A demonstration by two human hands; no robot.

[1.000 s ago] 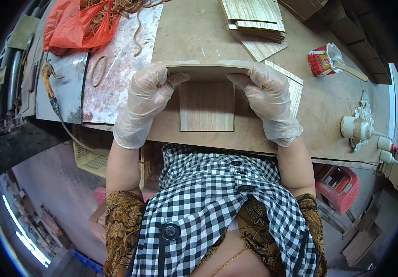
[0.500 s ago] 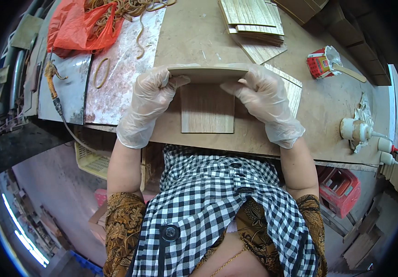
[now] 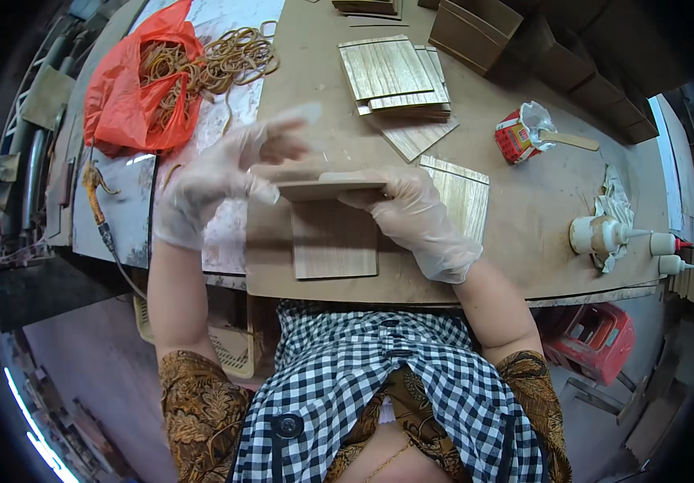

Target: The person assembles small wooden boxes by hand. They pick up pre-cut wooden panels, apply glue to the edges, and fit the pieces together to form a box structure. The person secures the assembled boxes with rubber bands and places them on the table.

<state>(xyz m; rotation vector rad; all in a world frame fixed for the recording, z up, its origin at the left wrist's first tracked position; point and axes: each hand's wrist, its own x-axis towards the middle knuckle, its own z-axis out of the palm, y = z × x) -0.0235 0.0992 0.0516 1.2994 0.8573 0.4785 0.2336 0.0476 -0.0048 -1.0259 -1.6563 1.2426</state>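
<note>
A thin brown wooden board is seen nearly edge-on at the middle of the table. My right hand, in a translucent glove, grips its right end, fingers along the top edge. At the other end, the gloved thumb of my left hand is at the board's corner, while the other fingers are spread apart above it, slightly blurred. Closer to me, a wood-grain panel lies flat by the table's front edge; its far part is hidden behind the board. Whether the two pieces touch cannot be made out.
Wood-grain panels are stacked beyond my hands, with another panel at right. A red tub holds a flat stick. Glue bottles stand far right. Left are a red plastic bag, rubber bands and a corded tool.
My left hand has loosened from the board and spread its fingers, moving left. The board has tipped flatter and shifted left in my right hand. The whole view has shifted too.
</note>
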